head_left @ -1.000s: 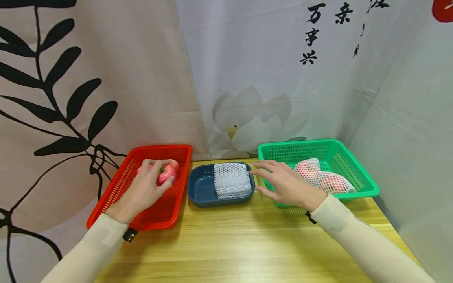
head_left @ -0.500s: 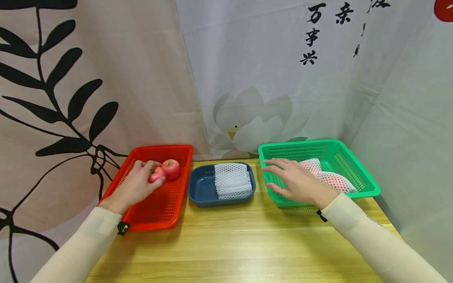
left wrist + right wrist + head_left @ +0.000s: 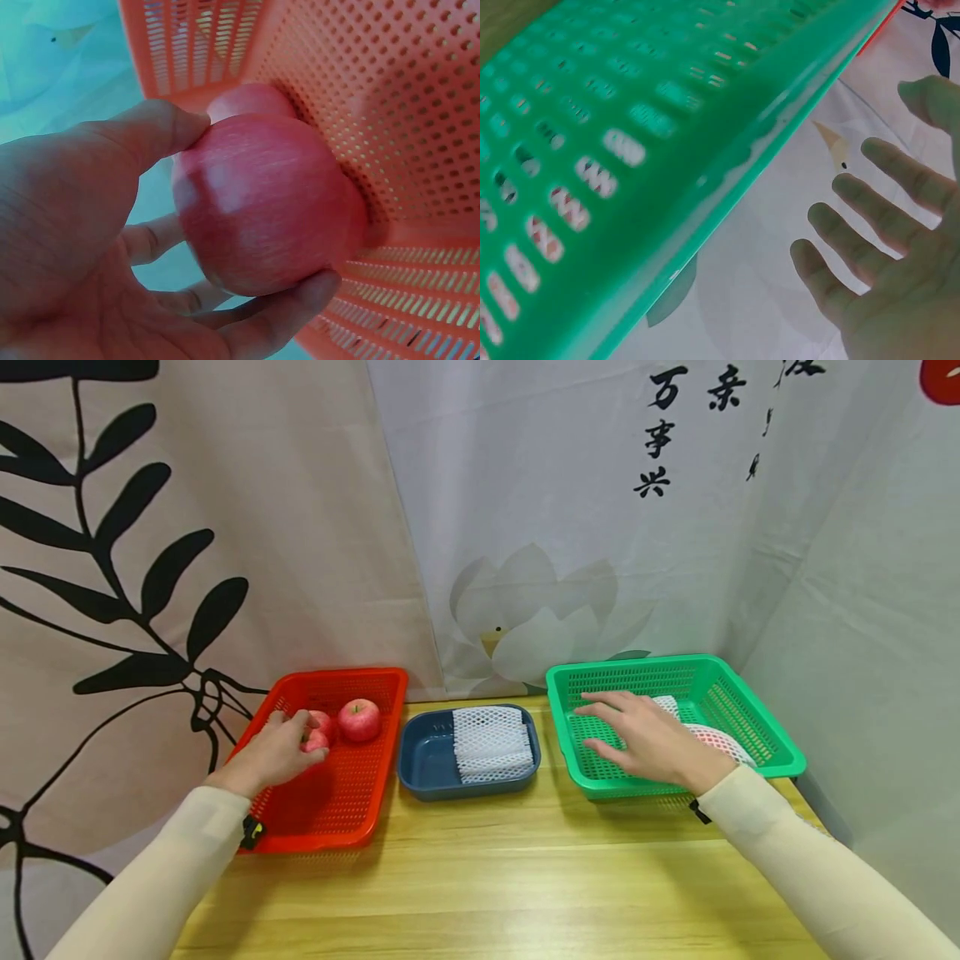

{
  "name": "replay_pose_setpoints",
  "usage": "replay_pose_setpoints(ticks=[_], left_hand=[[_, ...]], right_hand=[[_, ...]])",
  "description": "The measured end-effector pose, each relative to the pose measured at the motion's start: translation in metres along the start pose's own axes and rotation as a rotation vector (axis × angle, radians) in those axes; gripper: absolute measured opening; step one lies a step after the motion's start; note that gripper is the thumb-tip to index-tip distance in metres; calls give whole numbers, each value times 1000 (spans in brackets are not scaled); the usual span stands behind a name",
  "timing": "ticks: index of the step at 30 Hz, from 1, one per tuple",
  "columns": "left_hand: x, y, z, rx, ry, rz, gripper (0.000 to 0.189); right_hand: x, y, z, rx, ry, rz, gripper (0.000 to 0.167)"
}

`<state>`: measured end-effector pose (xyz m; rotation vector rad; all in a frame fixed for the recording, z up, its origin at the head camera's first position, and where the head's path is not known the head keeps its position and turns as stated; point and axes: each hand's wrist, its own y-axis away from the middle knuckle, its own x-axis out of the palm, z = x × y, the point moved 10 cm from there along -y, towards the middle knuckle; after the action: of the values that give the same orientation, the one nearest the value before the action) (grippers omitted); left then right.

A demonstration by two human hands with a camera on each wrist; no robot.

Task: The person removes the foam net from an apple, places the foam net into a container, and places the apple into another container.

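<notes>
My left hand (image 3: 272, 755) is in the red basket (image 3: 341, 802), gripping an apple (image 3: 259, 206) between thumb and fingers. Part of that apple is hidden by the hand in the head view. Another apple (image 3: 359, 720) lies beside it near the basket's far end, and a third (image 3: 324, 722) shows partly behind the held one. Over the green basket (image 3: 570, 718) hovers my right hand (image 3: 651, 737), its fingers spread and holding nothing. Beneath and beyond it lie pink fruits in white foam nets (image 3: 722, 742), partly covered by the hand.
Between the baskets stands a dark blue tray (image 3: 426, 752) with white foam net sleeves (image 3: 492, 745) stacked in its right part. All three containers rest on a wooden table (image 3: 480, 868). A printed cloth (image 3: 525, 527) hangs right behind.
My left hand has moved left and toward me with the apple, leaving the apple at the far end in full view. My right hand has shifted right, farther over the green basket.
</notes>
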<state>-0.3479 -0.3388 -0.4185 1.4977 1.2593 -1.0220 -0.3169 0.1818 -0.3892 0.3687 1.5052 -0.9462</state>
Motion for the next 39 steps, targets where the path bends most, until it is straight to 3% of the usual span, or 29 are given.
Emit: replay_pose_setpoints(ticks=[8, 15, 17, 22, 34, 39], left_hand=[[13, -12, 25, -52, -2, 74, 86], [18, -16, 30, -34, -32, 131, 96], [18, -16, 32, -56, -31, 149, 97], [17, -18, 33, -79, -48, 169, 82], [11, -23, 27, 5, -137, 137, 51], [8, -19, 23, -26, -113, 160, 56]], right_hand=[[-2, 3, -15, 50, -10, 15, 51], [-2, 6, -24, 72, -14, 17, 50], [-2, 7, -26, 78, -14, 17, 49], [-4, 8, -32, 89, -13, 12, 48], [-6, 15, -52, 176, -37, 51, 49], [-5, 16, -60, 202, -47, 66, 50]])
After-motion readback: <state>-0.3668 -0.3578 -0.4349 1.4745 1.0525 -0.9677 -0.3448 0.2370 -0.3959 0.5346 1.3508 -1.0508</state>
